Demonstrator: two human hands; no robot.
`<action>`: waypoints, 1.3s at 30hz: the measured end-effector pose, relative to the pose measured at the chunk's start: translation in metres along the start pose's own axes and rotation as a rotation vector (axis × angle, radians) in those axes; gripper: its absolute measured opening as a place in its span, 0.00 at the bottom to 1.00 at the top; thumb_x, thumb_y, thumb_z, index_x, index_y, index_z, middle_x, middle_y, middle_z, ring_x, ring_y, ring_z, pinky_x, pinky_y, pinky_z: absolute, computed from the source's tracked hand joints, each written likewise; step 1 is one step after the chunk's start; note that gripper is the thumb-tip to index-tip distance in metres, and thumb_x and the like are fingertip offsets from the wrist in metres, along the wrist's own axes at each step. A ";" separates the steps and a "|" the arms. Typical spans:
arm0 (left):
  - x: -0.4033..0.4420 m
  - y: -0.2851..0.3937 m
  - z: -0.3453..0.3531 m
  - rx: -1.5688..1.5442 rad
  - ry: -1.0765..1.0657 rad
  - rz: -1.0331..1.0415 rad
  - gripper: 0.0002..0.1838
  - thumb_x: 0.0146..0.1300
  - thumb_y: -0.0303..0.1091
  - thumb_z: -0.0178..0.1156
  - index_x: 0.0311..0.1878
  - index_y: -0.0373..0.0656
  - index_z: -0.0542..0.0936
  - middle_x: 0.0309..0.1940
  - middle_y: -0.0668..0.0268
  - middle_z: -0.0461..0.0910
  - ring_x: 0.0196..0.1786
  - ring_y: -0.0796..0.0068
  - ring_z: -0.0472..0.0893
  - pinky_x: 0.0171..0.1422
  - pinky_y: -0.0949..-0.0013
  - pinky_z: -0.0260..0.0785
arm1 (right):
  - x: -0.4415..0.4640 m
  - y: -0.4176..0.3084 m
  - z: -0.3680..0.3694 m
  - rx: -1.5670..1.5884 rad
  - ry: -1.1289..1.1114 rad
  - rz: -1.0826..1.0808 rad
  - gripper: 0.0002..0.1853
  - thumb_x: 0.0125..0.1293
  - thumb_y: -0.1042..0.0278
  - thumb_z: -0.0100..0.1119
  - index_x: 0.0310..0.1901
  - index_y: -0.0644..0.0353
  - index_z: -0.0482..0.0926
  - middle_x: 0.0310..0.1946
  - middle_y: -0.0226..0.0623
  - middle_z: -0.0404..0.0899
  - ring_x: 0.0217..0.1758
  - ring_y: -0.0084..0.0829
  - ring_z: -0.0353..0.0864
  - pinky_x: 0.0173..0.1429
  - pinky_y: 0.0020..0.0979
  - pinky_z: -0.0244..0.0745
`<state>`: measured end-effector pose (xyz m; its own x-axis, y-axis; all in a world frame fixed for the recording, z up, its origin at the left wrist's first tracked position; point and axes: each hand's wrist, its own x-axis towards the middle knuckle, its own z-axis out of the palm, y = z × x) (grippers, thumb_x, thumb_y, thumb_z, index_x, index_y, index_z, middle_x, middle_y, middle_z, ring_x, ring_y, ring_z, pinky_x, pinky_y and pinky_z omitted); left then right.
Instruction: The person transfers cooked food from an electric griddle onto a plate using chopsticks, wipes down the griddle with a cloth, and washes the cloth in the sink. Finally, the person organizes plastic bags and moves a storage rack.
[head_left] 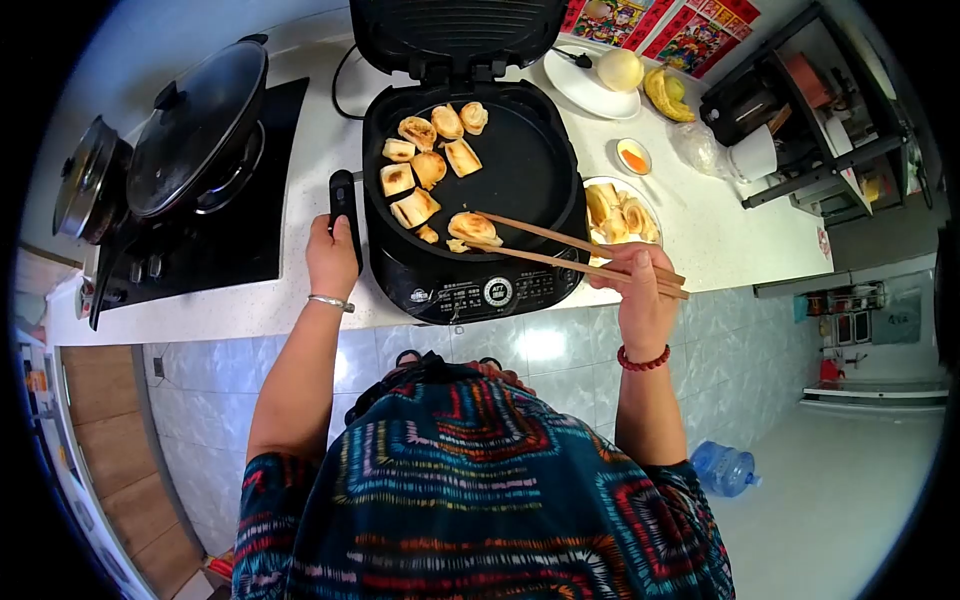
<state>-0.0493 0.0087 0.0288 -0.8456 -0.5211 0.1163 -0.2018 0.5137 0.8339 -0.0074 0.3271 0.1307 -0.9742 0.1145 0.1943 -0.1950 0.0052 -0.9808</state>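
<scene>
My left hand [332, 262] is closed around a black handle [344, 205] at the left side of an electric griddle [480, 292], whose lid [457, 35] stands raised. In my right hand [645, 285] is a pair of wooden chopsticks [560, 255]. Their tips reach into the pan, around or against a browned bread piece [474, 228] at the front edge; whether they grip it I cannot tell. Several more toasted pieces [415, 208] lie in the left and back parts of the pan. To the right, partly behind my right hand, a plate [650, 205] holds pale pieces.
A black wok with a glass lid [200, 130] and a steel pot [88, 180] sit on the stove at left. A small bowl [633, 156], a white plate [590, 85] with a round fruit, bananas [662, 95] and a black rack [820, 110] occupy the right counter.
</scene>
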 end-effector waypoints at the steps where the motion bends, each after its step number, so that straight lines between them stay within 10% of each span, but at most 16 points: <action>1: 0.000 -0.002 0.001 -0.003 -0.005 0.001 0.13 0.57 0.36 0.48 0.35 0.34 0.71 0.24 0.53 0.74 0.27 0.58 0.73 0.33 0.64 0.64 | -0.001 0.002 0.000 0.004 0.032 -0.015 0.16 0.62 0.60 0.43 0.30 0.68 0.70 0.29 0.44 0.74 0.23 0.29 0.76 0.29 0.25 0.74; 22: 0.008 -0.018 0.001 0.105 -0.027 0.106 0.16 0.59 0.38 0.47 0.38 0.31 0.70 0.29 0.53 0.73 0.32 0.61 0.72 0.38 0.67 0.63 | -0.048 0.031 -0.142 -0.059 0.803 -0.096 0.15 0.60 0.59 0.45 0.29 0.65 0.69 0.26 0.43 0.75 0.21 0.30 0.76 0.26 0.28 0.75; 39: 0.005 -0.016 0.002 0.055 0.017 0.128 0.14 0.59 0.37 0.47 0.35 0.33 0.71 0.23 0.58 0.71 0.26 0.68 0.69 0.34 0.68 0.62 | 0.000 0.026 -0.096 -0.120 0.417 -0.096 0.11 0.61 0.66 0.47 0.30 0.66 0.71 0.23 0.36 0.74 0.24 0.24 0.75 0.27 0.21 0.73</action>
<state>-0.0517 -0.0009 0.0151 -0.8577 -0.4604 0.2291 -0.1205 0.6130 0.7808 -0.0020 0.4224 0.1036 -0.8183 0.4991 0.2850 -0.2435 0.1481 -0.9585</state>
